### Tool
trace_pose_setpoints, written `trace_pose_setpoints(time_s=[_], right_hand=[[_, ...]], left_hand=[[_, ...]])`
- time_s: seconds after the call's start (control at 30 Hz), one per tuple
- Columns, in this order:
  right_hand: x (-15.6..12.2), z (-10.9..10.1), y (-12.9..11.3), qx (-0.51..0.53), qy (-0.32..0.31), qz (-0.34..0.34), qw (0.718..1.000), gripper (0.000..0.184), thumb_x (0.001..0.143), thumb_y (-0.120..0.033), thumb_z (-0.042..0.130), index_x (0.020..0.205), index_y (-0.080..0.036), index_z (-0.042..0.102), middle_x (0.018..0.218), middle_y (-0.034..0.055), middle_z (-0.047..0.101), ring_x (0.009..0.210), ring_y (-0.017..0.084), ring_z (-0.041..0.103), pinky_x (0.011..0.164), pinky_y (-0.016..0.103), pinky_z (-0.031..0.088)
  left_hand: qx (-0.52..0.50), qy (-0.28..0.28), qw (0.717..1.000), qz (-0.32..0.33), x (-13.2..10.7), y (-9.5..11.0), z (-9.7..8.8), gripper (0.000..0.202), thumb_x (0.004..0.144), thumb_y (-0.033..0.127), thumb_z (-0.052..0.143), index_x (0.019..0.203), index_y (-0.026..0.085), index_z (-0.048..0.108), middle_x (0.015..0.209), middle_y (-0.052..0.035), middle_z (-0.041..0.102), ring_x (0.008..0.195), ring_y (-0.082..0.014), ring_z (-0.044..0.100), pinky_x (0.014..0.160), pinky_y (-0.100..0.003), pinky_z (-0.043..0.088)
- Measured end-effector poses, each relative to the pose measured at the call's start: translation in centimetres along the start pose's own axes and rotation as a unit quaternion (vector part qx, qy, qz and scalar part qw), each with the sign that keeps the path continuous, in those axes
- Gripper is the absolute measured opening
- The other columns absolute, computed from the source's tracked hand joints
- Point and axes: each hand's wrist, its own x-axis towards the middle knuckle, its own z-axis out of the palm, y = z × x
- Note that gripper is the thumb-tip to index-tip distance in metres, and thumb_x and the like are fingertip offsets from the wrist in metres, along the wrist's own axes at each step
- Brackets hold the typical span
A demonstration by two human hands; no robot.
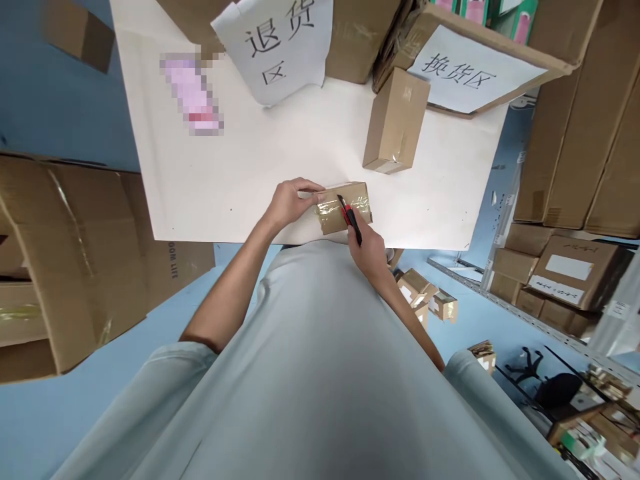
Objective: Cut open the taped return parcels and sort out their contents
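A small cardboard box with shiny clear tape across it lies near the front edge of the white table. My left hand grips its left end, thumb on the top face and fingers at the far side. In my right hand is a red and black box cutter, its tip over the taped top of the box. Whether the blade touches the tape I cannot tell. Behind, to the right, a taller taped carton stands on the table.
At the back are a large carton with a handwritten sheet and another white sign. A pixelated pink item lies at the back left. A big open carton stands left; shelves with boxes line the right.
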Motion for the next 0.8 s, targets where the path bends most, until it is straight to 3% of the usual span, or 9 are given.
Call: trace_pose_setpoints(time_s=[0.2, 0.33, 0.5, 0.67, 0.8], right_hand=[[-0.7, 0.1, -3.3, -0.036, -0.060, -0.012, 0.997, 0.070, 0.118, -0.036, 0.044, 0.186, -0.022, 0.035, 0.145, 0.0133, 0.082, 0.124, 0.033, 0.081, 0.104, 0.039, 0.063], [0.0, 0.4, -5.6, -0.102, -0.078, 0.000, 0.992, 0.078, 0.116, -0.042, 0.049, 0.188, -0.023, 0.028, 0.143, 0.0164, 0.082, 0.120, 0.039, 0.081, 0.100, 0.044, 0.064], [-0.7, 0.8, -7.8, -0.165, -0.088, 0.035, 0.982, 0.080, 0.116, -0.039, 0.045, 0.190, -0.026, 0.017, 0.142, 0.0183, 0.081, 0.114, 0.038, 0.081, 0.101, 0.048, 0.064], [-1.6, 1.7, -7.9, -0.148, -0.043, 0.069, 0.986, 0.076, 0.117, -0.035, 0.039, 0.189, -0.021, 0.022, 0.142, 0.0178, 0.081, 0.120, 0.036, 0.080, 0.106, 0.044, 0.063], [-1.3, 2.1, -5.6, -0.097, 0.066, 0.109, 0.987, 0.068, 0.120, -0.033, 0.023, 0.185, -0.017, 0.031, 0.159, 0.0179, 0.073, 0.133, 0.032, 0.077, 0.112, 0.042, 0.060]], left_hand=[[-0.023, -0.030, 0.999, 0.004, 1.2, -0.3, -1.1, 0.043, 0.083, 0.063, 0.097, 0.100, 0.024, 0.090, 0.115, -0.0100, 0.088, 0.114, -0.0324, 0.081, 0.112, -0.049, 0.064], [-0.034, -0.036, 0.999, 0.010, 1.4, -0.5, -1.2, 0.043, 0.081, 0.062, 0.098, 0.100, 0.024, 0.091, 0.113, -0.0091, 0.088, 0.112, -0.0323, 0.082, 0.110, -0.047, 0.065], [-0.051, -0.042, 0.998, 0.015, 1.4, -0.9, -1.2, 0.036, 0.082, 0.055, 0.096, 0.101, 0.024, 0.091, 0.116, -0.0079, 0.089, 0.113, -0.0319, 0.082, 0.108, -0.046, 0.065], [-0.058, -0.041, 0.997, 0.019, 1.6, -0.9, -1.2, 0.026, 0.085, 0.042, 0.090, 0.102, 0.023, 0.089, 0.117, -0.0079, 0.088, 0.114, -0.0310, 0.081, 0.109, -0.045, 0.063], [-0.034, 0.004, 0.999, 0.017, 1.0, -1.0, -1.1, 0.024, 0.091, 0.040, 0.082, 0.107, 0.022, 0.082, 0.118, -0.0078, 0.086, 0.113, -0.0283, 0.080, 0.109, -0.043, 0.063]])
